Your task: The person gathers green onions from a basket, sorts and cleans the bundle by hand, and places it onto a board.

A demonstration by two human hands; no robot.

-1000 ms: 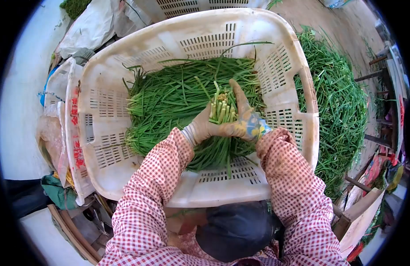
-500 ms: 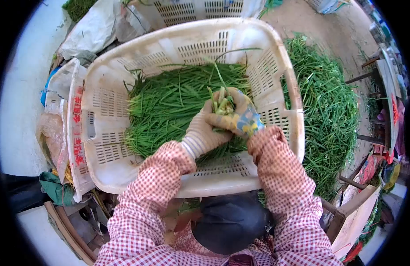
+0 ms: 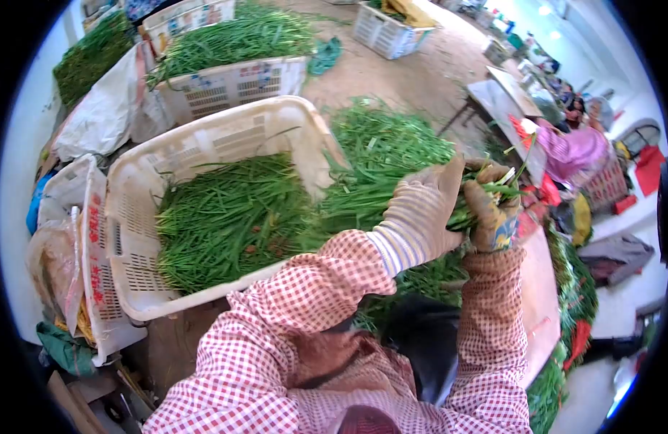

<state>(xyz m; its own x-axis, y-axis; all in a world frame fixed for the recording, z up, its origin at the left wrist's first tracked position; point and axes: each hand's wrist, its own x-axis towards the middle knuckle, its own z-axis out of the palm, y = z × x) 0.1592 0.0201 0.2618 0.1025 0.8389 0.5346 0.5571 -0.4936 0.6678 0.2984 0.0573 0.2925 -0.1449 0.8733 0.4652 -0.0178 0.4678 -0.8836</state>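
A loose bunch of long, slim green stalks with pale ends (image 3: 461,215), held up in both gloved hands.
Its pale ends poke out unevenly at the right hand (image 3: 495,212), one thin stalk angling upward; the leafy length runs leftward behind the left hand (image 3: 423,208), its far tips hard to tell from the greenery behind.

White sack (image 3: 99,124), green cloth (image 3: 66,350), pink fabric (image 3: 574,153), 1 grey garment (image 3: 617,254)
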